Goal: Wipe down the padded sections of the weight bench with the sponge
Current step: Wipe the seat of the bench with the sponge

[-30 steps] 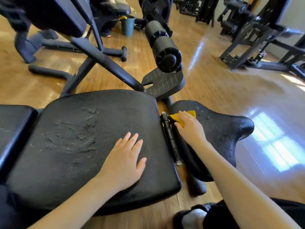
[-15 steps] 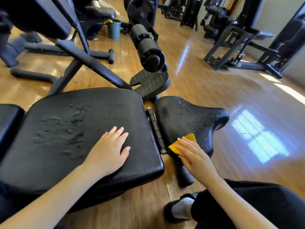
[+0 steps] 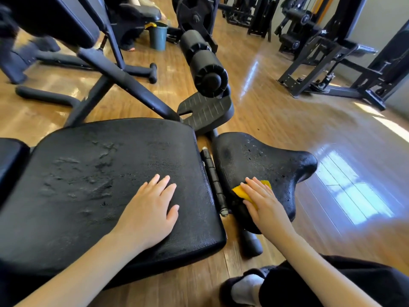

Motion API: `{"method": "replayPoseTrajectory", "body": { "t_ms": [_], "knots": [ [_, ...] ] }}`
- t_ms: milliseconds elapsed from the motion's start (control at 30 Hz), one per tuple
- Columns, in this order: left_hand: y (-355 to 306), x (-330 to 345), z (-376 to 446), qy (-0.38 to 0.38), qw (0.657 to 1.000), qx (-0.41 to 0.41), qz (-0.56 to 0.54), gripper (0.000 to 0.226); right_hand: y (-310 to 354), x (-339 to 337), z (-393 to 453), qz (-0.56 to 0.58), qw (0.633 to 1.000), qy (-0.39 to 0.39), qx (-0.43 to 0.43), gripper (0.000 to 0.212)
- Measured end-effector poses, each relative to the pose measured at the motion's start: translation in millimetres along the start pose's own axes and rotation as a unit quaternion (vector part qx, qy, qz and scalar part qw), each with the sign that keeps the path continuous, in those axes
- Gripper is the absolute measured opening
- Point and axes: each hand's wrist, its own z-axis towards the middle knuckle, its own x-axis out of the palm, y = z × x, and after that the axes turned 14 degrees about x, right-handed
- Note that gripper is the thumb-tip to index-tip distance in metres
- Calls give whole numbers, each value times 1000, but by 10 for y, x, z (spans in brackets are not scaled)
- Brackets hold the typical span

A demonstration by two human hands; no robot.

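Glossy wooden floor (image 3: 276, 107) surrounds the bench; the left hand (image 3: 148, 209) stays spread flat on the large back pad (image 3: 99, 173), holding nothing; the right hand (image 3: 265, 204), fingers straight, presses the yellow sponge (image 3: 240, 192) onto the seat pad (image 3: 265, 160) just beside the hinge (image 3: 212, 173), having swept from far end to near edge; that strip is probably wiped, the outer lobe not yet.

Two hands counted, left hand (image 3: 148, 209), right hand (image 3: 265, 202), one yellow sponge (image 3: 240, 191), three black padded sections, large pad (image 3: 110, 173), seat pad (image 3: 265, 160), partial pad (image 3: 11, 160) at far left, one foam roller (image 3: 203, 60), one weight plate (image 3: 194, 16), one bucket (image 3: 157, 37), one ribbed footplate (image 3: 205, 111).
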Motion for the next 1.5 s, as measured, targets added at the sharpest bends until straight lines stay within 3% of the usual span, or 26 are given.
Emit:
{"method": "replayPoseTrajectory", "body": {
  "t_ms": [267, 700, 1033, 1167, 1300, 1367, 1500],
  "knots": [
    [50, 16, 12, 14, 998, -5, 67, 53, 141, 85, 1150, 15, 996, 65, 62, 40],
    [84, 56, 47, 10, 996, -2, 87, 55, 177, 199, 2222, -25, 986, 65, 153, 31],
    [138, 113, 49, -6, 999, 14, 50, 56, 151, 154, 1880, 31, 986, 48, 157, 27],
    [125, 83, 48, -36, 999, 18, -7, 78, 124, 99, 1476, 49, 986, 49, 153, 38],
    [120, 45, 39, -11, 1000, 13, -23, 93, 113, -7, 911, 72, 984, 37, 157, 37],
    [96, 18, 42, -12, 999, 8, -35, 90, 79, -48, 598, 71, 985, 33, 155, 37],
    [64, 2, 49, -3, 999, -1, -33, 58, -10, -101, 77, 60, 988, 22, 141, 36]
  ]
}}
